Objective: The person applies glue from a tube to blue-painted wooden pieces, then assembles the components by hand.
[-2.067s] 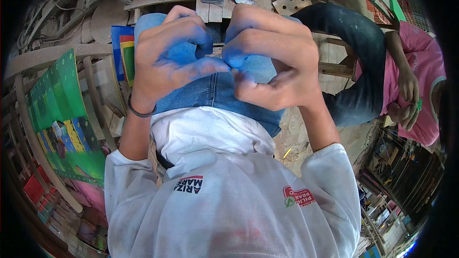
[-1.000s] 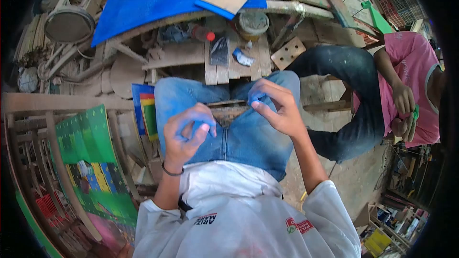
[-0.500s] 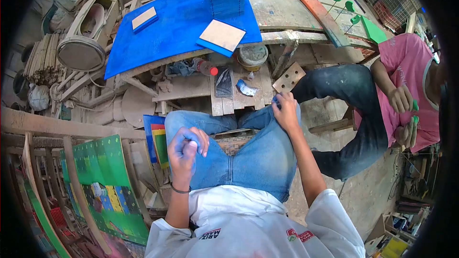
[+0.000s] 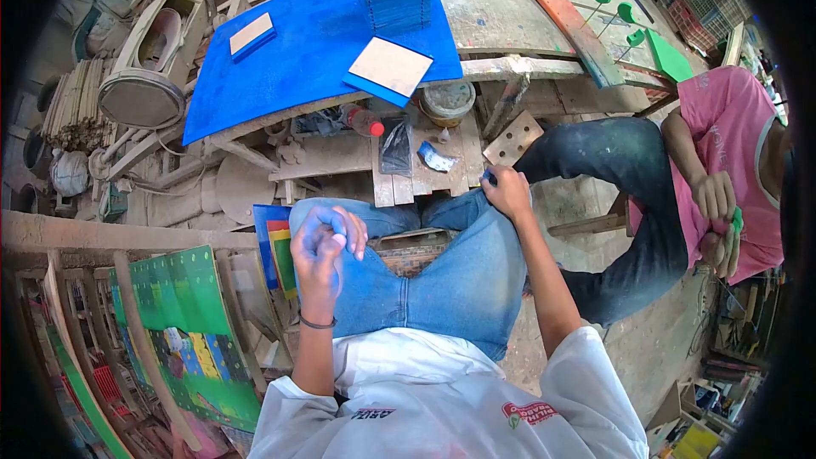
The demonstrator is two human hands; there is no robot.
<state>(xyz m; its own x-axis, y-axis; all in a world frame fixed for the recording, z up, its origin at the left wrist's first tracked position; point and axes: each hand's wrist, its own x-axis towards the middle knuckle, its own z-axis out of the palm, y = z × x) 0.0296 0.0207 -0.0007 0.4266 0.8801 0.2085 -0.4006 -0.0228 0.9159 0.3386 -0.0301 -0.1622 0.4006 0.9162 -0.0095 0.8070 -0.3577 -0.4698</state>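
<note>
My left hand (image 4: pixel 328 245), stained blue, is raised over my left thigh. Its fingers are curled in toward the thumb, and nothing shows in them. My right hand (image 4: pixel 507 190) rests at my right knee with its fingers bent together; a small patch of blue shows at the fingertips, and what they hold, if anything, is hidden. Beyond my knees, a blue board (image 4: pixel 280 59) lies on the bench. It carries a tall stack of blue panels (image 4: pixel 395 0), a tilted blue-edged panel with a pale top (image 4: pixel 389 68) and a smaller pale-topped piece (image 4: pixel 252 34).
At the right sits a person in a pink shirt (image 4: pixel 731 119), hands on a green piece (image 4: pixel 734 229). A bucket (image 4: pixel 447 102), a red-capped bottle (image 4: pixel 364 121) and a black tray (image 4: pixel 396 146) are under the bench edge. Painted green panels (image 4: pixel 183 289) stand in a wooden rack at left.
My left hand has lifted slightly and its fingers have shifted. My right hand stays at the knee, turned a little. The other person's hands have moved on the green piece.
</note>
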